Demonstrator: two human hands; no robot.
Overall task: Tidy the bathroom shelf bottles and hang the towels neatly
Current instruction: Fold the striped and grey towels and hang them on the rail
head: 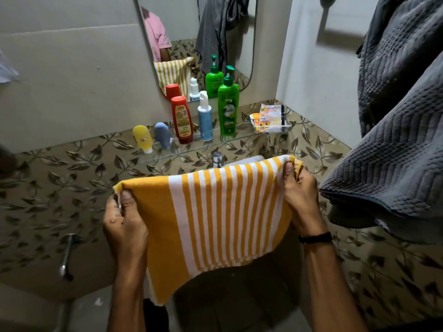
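Note:
A yellow and white striped towel hangs spread out in front of me. My left hand grips its upper left corner and my right hand pinches its upper right corner. Behind it, a glass shelf carries a row of upright bottles: a yellow tube, a grey-blue tube, a red bottle, a blue and white pump bottle and a tall green pump bottle. A dark grey towel hangs at the right.
A clear tray of sachets sits at the shelf's right end. A mirror hangs above the shelf. A chrome tap pokes up just behind the striped towel. A metal wall tap sticks out at lower left.

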